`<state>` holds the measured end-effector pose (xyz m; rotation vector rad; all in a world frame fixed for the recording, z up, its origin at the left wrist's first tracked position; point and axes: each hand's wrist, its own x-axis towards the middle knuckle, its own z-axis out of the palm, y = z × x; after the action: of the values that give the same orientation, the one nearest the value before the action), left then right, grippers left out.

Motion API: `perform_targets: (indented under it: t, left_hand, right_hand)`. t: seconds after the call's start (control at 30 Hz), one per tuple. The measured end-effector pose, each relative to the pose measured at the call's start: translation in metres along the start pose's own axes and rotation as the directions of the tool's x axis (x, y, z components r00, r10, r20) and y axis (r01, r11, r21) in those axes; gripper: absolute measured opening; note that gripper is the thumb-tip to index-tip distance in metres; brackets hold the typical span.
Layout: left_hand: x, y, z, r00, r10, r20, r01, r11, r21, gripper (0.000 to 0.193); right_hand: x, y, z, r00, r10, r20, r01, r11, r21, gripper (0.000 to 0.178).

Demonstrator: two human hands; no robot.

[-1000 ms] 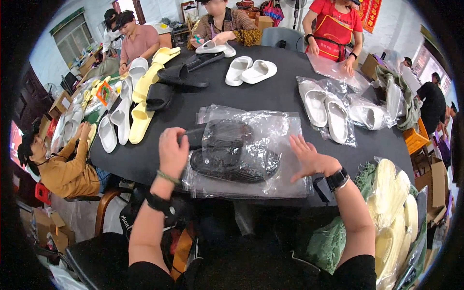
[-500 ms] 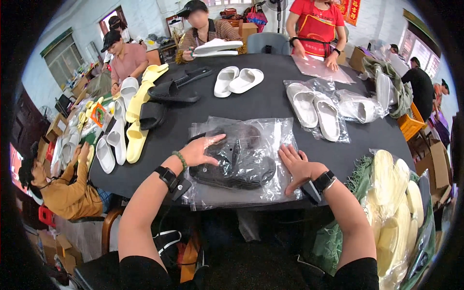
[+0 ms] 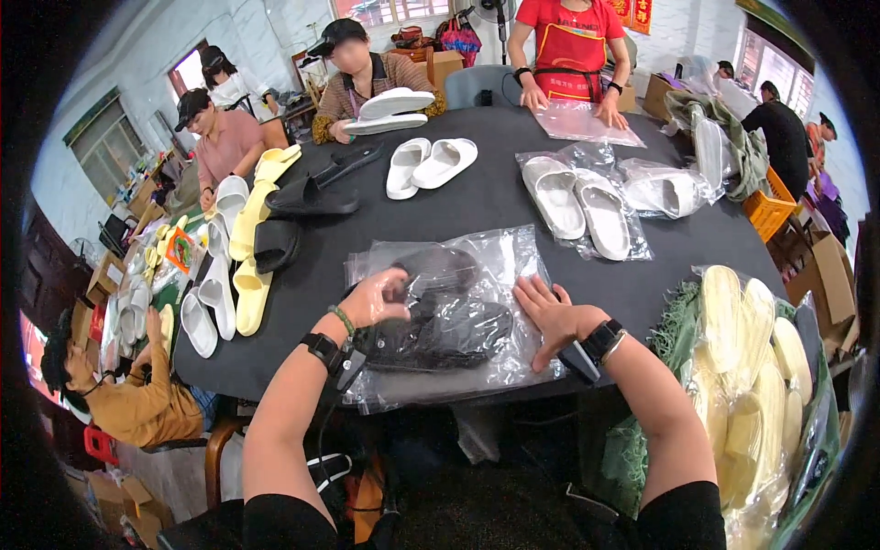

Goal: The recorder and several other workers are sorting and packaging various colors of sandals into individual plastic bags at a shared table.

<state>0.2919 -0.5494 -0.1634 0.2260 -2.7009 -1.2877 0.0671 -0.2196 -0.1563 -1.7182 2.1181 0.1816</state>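
Observation:
A clear plastic bag [image 3: 495,371] lies flat near the front edge of the dark table, with a pair of black slippers [image 3: 435,330] inside it. Over the left end of the slippers is my left hand [image 3: 371,298], its fingers bent and the thumb held apart from them. My right hand [image 3: 555,316] rests with spread fingers on the bag's right edge. Glare on the plastic blurs the slippers' outline.
Loose black slippers [image 3: 316,197], yellow slippers [image 3: 252,293] and white slippers [image 3: 217,284] lie to the left. A white pair [image 3: 431,167] sits farther back. Bagged white slippers [image 3: 600,215] are at right rear; bagged yellow ones [image 3: 756,385] stand right. Co-workers surround the table.
My left hand's fingers have bent more over the slippers. My right hand stays on the bag's right edge. The whole view has shifted slightly.

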Motion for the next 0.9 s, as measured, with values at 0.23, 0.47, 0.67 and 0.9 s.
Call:
perform_targets:
  t: [0.23,0.47,0.67,0.9]
  left_hand:
    - [0.005,0.015,0.025,0.951,0.31,-0.02,-0.233,0.754,0.614,0.065]
    - [0.002,0.011,0.043,0.955,0.252,-0.157,-0.117,0.806,0.58,0.042]
    - [-0.071,-0.017,-0.004,0.931,0.125,-0.342,0.053,0.882,0.468,0.041]
    - [-0.143,-0.007,-0.076,0.762,0.098,-0.64,0.438,0.65,0.621,0.042]
  right_hand:
    - [-0.002,-0.002,-0.004,0.999,0.018,0.028,-0.018,1.0,0.019,0.155]
    - [0.0,0.006,0.005,1.0,0.013,0.008,-0.013,1.0,0.006,0.156]
    - [0.0,0.001,0.0,1.0,-0.005,-0.014,0.006,0.999,0.054,0.156]
    - [-0.003,0.004,0.001,1.0,0.003,-0.003,-0.003,0.998,0.061,0.157]
